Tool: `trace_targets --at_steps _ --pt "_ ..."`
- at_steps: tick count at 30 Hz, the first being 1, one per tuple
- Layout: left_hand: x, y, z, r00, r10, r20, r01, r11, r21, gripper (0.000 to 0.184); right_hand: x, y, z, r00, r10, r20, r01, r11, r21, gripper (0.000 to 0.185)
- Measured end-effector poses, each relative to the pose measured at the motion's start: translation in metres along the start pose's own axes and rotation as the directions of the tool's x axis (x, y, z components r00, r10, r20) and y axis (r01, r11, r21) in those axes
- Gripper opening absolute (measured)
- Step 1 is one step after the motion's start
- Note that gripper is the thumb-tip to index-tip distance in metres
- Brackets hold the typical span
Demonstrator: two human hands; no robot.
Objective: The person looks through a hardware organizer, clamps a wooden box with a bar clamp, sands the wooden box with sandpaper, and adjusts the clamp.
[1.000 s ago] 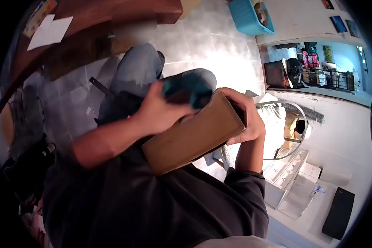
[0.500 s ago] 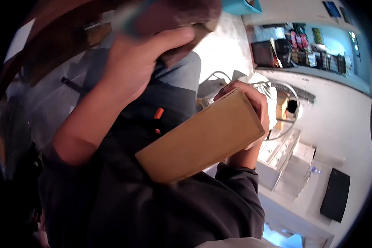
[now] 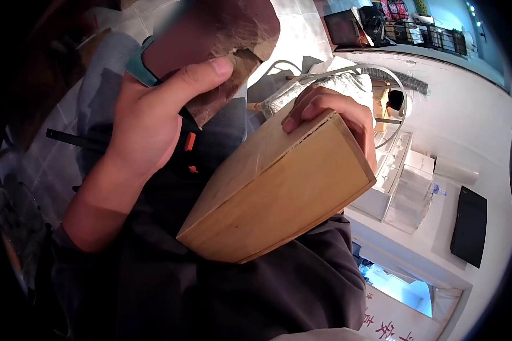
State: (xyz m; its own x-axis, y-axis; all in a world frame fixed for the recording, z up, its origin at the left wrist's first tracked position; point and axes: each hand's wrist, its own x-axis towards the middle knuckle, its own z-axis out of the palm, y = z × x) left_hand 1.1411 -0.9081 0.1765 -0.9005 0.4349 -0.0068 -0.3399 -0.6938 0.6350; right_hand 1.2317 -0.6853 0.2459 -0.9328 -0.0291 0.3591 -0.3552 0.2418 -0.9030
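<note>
My left hand grips a teal tool; my right holds a wooden box

At far left of the frame, a black strip (image 3: 74, 139) reaches in beside my jeans (image 3: 99, 79). Just right of it, in the upper left, my left hand (image 3: 148, 116) is closed round a teal tool (image 3: 139, 65). My thumb lies across the worn maroon sheet (image 3: 213, 37) on its face; its upper left part is blurred. My other fingers on that side are mostly hidden.

Below my thumb, two small orange pieces (image 3: 190, 141) show against dark cloth. The wooden box (image 3: 279, 196) slants across the center, its lower left end in front of my dark shirt (image 3: 239, 295) and its other end raised to the right. I have it clasped there in my right hand (image 3: 338, 111), fingers bent over the upper edge. The tool and box are apart.

Behind that hand are white patterned cloth (image 3: 347, 82) and a pale hoop (image 3: 403, 94). Farther right come white drawers (image 3: 389, 167), then a black panel (image 3: 469, 227). Red characters (image 3: 384, 328) show at lower right.
</note>
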Motion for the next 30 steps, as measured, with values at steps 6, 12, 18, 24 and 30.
trace_targets --at_steps 6,12,18,24,30 --pt "-0.005 -0.002 0.005 1.0 -0.022 0.0 0.022 1.0 0.017 0.021 -0.001 0.003 -0.001 1.0 -0.006 0.031 0.004 0.999 0.05 0.039" --pt "-0.007 -0.004 0.009 0.997 -0.074 0.03 0.064 0.963 0.263 0.035 -0.006 -0.001 0.014 0.992 0.03 -0.122 -0.026 0.999 0.032 0.034" --pt "0.028 0.036 0.002 0.947 0.321 0.023 -0.206 0.55 0.809 0.03 -0.004 -0.005 0.018 0.993 0.053 -0.109 -0.055 0.998 -0.018 0.035" --pt "0.07 0.103 -0.047 0.861 0.373 -0.346 -0.262 0.908 0.327 0.042 -0.002 -0.006 0.015 0.971 0.145 -0.192 -0.148 0.989 -0.002 0.047" --pt "0.007 0.009 0.017 0.9 0.038 0.434 -0.311 0.752 0.58 0.071 0.001 0.005 0.003 0.987 0.162 -0.018 -0.159 0.981 0.107 0.091"
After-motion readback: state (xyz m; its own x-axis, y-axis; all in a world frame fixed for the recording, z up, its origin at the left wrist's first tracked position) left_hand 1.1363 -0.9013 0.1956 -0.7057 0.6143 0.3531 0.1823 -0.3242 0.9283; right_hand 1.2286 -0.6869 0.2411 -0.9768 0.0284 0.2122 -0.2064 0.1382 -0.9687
